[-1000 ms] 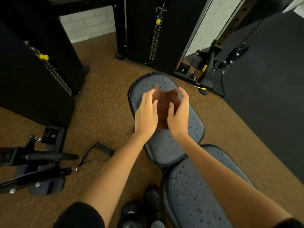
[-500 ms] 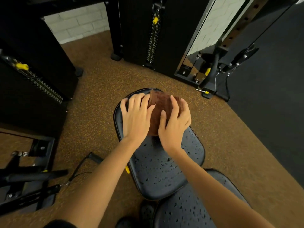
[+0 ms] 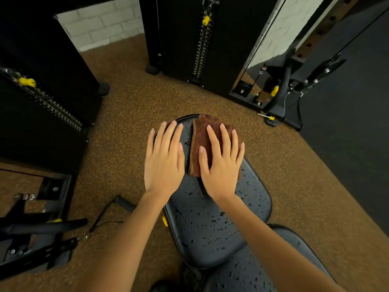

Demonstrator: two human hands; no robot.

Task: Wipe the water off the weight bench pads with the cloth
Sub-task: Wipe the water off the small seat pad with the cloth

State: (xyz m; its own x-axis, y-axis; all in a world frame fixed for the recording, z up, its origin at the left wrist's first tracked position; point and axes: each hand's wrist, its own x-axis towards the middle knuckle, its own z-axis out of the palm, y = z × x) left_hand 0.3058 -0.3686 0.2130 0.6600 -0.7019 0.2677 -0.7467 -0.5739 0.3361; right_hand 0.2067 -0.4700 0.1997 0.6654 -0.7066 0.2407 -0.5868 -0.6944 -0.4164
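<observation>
**Cloth down on the far pad**

Far pad (image 3: 210,224) beaded with water — my left hand (image 3: 163,163) flat on its bare edge, my right hand (image 3: 221,163) spread, fingers straight, pressing the brown cloth (image 3: 200,135) at its far end.

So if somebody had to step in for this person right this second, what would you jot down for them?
Right hand: flat, fingers straight, pressing the brown cloth onto the far end of the front bench pad.
Left hand: open, flat over the pad's far left edge, beside the cloth, holding nothing.
Done: cloth laid on the pad.
Left: water droplets cover the rest of this pad and the near pad; wipe both.
</observation>
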